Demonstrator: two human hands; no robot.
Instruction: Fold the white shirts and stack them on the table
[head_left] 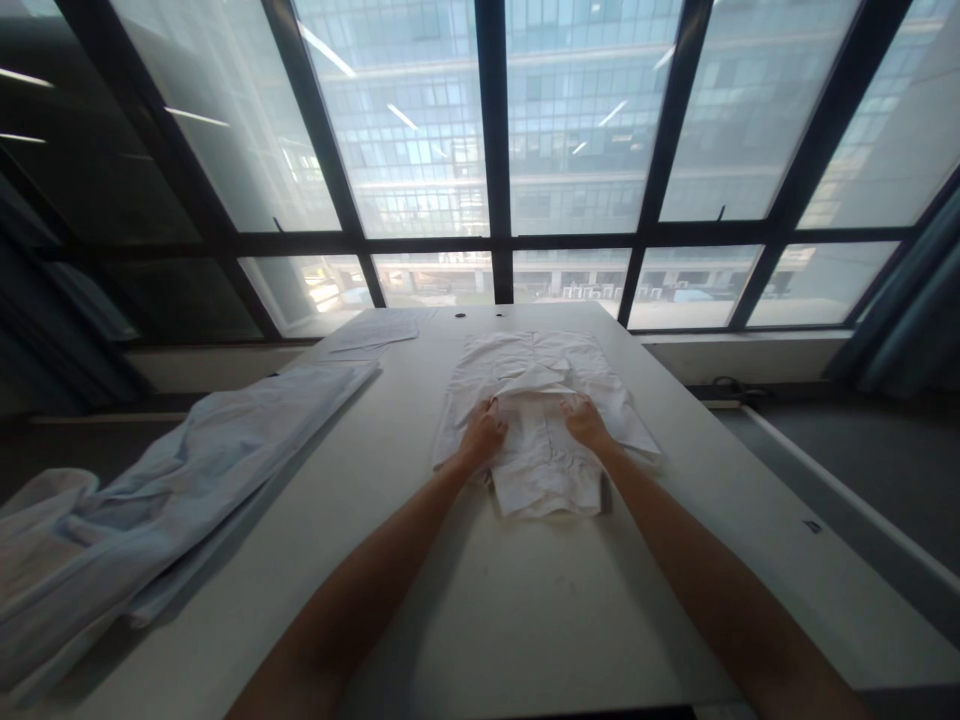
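Observation:
A white shirt [540, 375] lies partly folded in the middle of a white table [525, 600]. My left hand [484, 435] rests on its left side, fingers curled and pinching the folded cloth. My right hand [585, 422] presses on the right side of the same fold, fingers bent down onto the fabric. Both forearms reach in from the near edge. The lower flap of the shirt [547, 485] lies between my wrists.
A heap of pale blue-white garments [150, 510] spreads over the table's left side and hangs off the edge. A flat sheet or cloth [375, 332] lies at the far left corner. A large dark-framed window [495, 200] stands behind the table.

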